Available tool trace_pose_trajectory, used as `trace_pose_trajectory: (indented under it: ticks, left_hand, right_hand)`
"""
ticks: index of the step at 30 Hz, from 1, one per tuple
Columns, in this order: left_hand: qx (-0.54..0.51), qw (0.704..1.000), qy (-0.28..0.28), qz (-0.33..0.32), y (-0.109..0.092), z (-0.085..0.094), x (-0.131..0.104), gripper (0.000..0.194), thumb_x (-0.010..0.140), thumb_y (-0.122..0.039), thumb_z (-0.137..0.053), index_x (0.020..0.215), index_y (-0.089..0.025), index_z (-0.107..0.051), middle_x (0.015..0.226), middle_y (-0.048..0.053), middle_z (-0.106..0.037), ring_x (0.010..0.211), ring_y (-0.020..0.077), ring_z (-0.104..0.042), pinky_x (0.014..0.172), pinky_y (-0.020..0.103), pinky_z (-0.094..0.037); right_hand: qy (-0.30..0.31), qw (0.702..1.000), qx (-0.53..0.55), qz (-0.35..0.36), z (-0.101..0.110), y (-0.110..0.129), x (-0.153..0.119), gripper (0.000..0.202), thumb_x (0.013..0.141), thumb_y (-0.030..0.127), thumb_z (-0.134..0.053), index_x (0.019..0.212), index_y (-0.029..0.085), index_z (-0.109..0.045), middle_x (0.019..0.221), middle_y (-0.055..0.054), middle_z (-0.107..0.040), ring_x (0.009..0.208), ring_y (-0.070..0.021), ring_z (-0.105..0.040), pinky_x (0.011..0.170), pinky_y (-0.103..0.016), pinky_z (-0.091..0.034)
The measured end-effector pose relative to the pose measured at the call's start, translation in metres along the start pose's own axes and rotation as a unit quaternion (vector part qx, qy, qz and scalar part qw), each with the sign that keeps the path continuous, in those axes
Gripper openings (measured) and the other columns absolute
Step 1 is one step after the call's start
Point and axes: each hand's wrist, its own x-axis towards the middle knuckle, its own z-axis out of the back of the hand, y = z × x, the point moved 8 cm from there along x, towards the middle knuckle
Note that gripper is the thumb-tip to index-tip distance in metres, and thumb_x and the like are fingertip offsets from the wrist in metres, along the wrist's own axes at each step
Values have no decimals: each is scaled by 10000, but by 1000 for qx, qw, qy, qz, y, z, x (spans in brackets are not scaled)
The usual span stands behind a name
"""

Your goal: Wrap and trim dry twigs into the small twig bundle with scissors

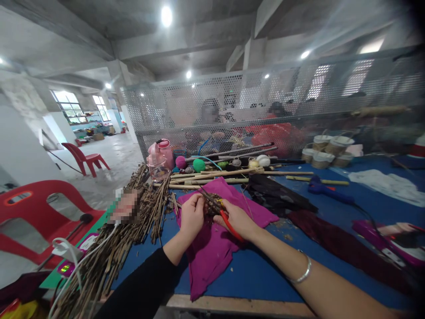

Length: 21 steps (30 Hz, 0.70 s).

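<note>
A person works at a blue tabletop (146,263), seen from head height. A small, tangled clump of dry, brown, twig-like pieces (211,207) sits over a crumpled magenta cloth (212,266), directly between the two hands. The bare left hand (192,215) is at the clump's left edge, thumb and fingertips drawn together, apparently pinching it. The bare right hand (237,219), below a silver bangle (303,270), is at the clump's right, its fingers curled around a hand tool with red handles (231,227). The tool's long axis slants from the near right towards the far left, pointing into the clump and towards the left fingertips. A thin dark spike rises there; whether it is blade or twig cannot be told. Both hands are about equally near the clump.

To the left lies a large heap of long brown sticks (116,248). Beyond the cloth are pale wooden poles (215,180) and a round green ball (199,165); behind them stands a perforated metal screen (172,106).
</note>
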Motion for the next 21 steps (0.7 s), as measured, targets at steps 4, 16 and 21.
trace_pose_trajectory:
  ticks: [4,16,21]
  left_hand:
    - [27,1000,-5,-5,0,2,0,224,814,-272,-413,710,-145,-565,559,-21,-503,506,84,-441,498,182,-343]
    - [58,998,0,-4,0,1,0,257,812,-276,-410,599,-154,-489,502,-28,-460,464,79,-413,460,181,-312]
    - [38,999,16,12,6,-2,1,260,818,-313,-405,624,-159,-484,528,-31,-467,466,79,-423,454,182,-320]
  right_hand:
    - [-8,1000,-3,13,3,4,-1,399,692,425,-603,983,178,-486,863,-61,-604,762,-177,-558,636,-246,-359]
    - [5,1000,-11,-10,4,2,-2,352,687,461,-595,904,187,-550,740,-35,-621,642,-160,-544,560,-231,-336]
    - [6,1000,22,-11,4,-3,0,364,675,478,-602,876,176,-579,724,-25,-611,636,-143,-524,553,-216,-339]
